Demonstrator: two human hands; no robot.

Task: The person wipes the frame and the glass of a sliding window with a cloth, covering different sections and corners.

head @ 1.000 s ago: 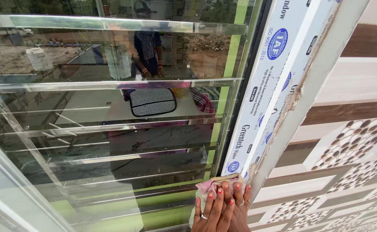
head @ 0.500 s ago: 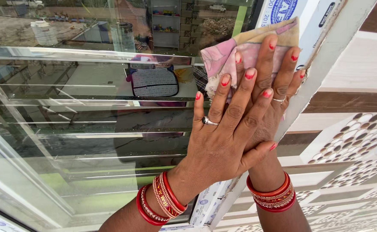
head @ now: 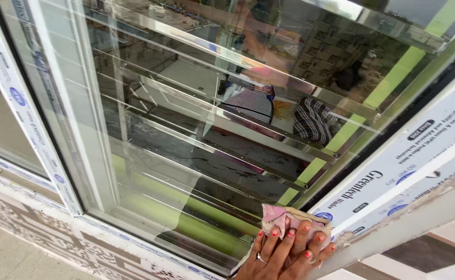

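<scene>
My left hand (head: 269,259) lies flat on top of my right hand (head: 310,251) at the bottom of the view. Both press a pink and beige cloth (head: 284,220) against the white window frame (head: 393,171), which is still covered in printed protective film. The right hand's fingers are on the cloth; the left hand's fingertips reach its lower edge. The cloth sits low on the frame, right beside the glass pane (head: 212,119). My wrists are out of view.
Shiny metal bars (head: 222,119) run across behind the glass, which reflects a room. A second film-covered frame post (head: 25,114) stands at the left. A patterned tile wall (head: 98,249) runs below the window, and a tiled wall (head: 435,249) is at the lower right.
My stacked hands and the cloth have slid down from high on the frame to its lower part. My view has tilted and swung left, showing more of the window.
</scene>
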